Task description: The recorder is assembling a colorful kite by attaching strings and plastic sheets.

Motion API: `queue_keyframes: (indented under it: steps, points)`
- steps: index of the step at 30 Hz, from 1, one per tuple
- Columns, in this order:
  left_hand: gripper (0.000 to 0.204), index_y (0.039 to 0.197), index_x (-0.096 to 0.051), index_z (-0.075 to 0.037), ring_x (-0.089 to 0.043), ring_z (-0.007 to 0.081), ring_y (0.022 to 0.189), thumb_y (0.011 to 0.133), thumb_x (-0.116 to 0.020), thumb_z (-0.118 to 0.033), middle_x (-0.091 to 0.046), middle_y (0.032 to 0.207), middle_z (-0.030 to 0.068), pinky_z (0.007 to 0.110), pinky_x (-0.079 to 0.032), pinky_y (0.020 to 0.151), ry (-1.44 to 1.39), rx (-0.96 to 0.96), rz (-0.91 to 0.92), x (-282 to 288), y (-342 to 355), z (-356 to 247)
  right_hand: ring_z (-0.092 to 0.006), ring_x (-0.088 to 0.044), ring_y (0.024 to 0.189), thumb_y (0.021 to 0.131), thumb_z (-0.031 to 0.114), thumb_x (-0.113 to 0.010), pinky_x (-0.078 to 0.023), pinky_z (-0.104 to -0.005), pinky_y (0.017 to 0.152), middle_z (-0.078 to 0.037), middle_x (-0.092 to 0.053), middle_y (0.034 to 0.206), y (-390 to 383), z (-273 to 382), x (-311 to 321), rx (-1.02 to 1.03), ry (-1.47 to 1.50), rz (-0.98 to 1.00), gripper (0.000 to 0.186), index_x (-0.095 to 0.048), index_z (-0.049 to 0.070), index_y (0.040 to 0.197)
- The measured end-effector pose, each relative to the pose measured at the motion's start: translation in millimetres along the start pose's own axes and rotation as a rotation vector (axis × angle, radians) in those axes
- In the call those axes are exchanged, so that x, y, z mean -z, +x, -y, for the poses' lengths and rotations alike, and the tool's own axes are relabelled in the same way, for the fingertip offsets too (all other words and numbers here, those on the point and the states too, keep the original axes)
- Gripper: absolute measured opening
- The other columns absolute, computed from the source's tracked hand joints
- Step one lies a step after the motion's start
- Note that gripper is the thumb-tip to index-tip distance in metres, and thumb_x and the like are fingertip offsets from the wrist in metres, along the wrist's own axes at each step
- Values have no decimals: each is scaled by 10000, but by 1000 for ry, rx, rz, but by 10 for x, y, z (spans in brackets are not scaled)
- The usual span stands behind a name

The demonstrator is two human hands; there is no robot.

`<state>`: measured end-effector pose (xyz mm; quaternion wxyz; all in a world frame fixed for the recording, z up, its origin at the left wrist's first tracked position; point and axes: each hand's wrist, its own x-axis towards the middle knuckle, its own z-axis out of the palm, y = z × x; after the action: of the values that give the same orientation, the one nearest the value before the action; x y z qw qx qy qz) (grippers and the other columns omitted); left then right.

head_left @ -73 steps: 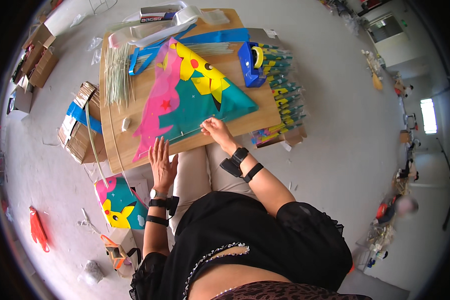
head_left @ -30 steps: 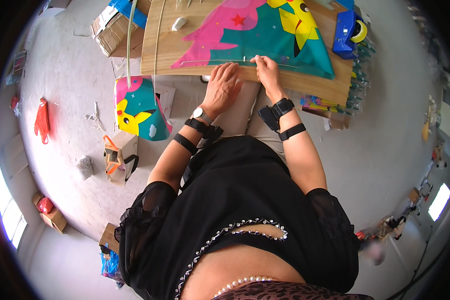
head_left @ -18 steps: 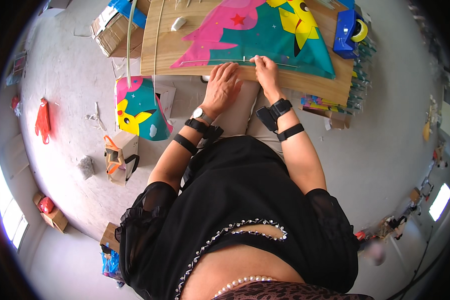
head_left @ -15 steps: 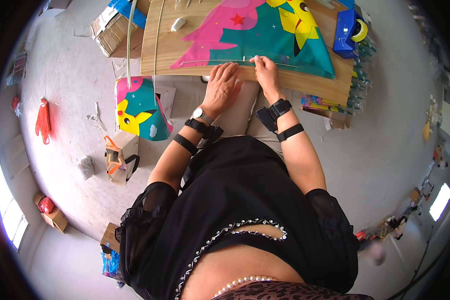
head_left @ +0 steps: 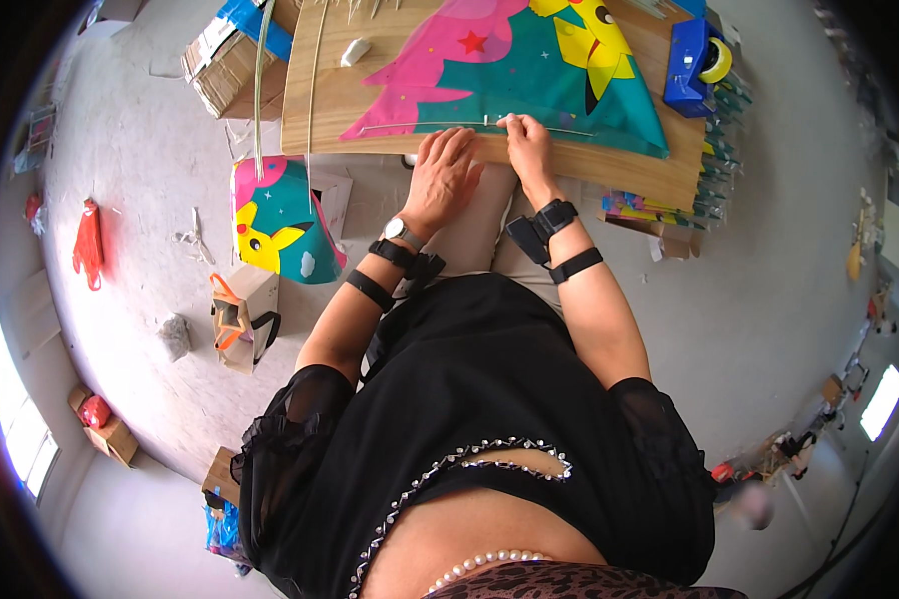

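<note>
R grip [head_left: 529, 150] moved nearer clip [head_left: 486, 122], pinched, item unclear, L grip [head_left: 445, 172] slack @ tbl edge [head_left: 619, 170]

Printed sheet [head_left: 514, 85]: pink and teal, yellow cartoon figure, red star; flat on wooden tabletop [head_left: 335, 105], far part out of view.
Thin rod [head_left: 420, 124]: pale, lies along sheet's near edge.
White piece [head_left: 486, 121]: small, near rod's middle.

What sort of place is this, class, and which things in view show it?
Probably a small workshop: a wooden table bears a colourful printed sheet and a blue tape dispenser, and a cardboard box sits beside it.
</note>
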<state>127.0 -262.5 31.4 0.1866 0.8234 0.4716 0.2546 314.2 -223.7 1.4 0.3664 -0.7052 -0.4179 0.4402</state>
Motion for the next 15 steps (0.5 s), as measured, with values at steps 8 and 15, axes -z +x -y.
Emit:
queue_keyframes:
  steps: [8, 15]
  points:
    - [439, 1367, -643, -41, -529, 334, 1409, 965, -732, -192, -596, 1466, 124, 508, -378, 1216, 2, -16, -5, -18, 17, -24, -252, -713, 736, 1115, 291, -590, -536, -398, 718, -142, -769, 854, -39, 53, -2, 72, -79, -34, 337, -753, 15, 1009]
    - [496, 1394, -645, -52, -523, 316, 1419, 930, -761, -186, -580, 1518, 107, 505, -375, 1224, -21, -99, 19, -91, 105, -61, -303, -750, 807, 1103, 294, -596, -557, -419, 759, -162, -774, 885, -15, -23, -49, 124, -39, -67, 324, -743, 17, 1027]
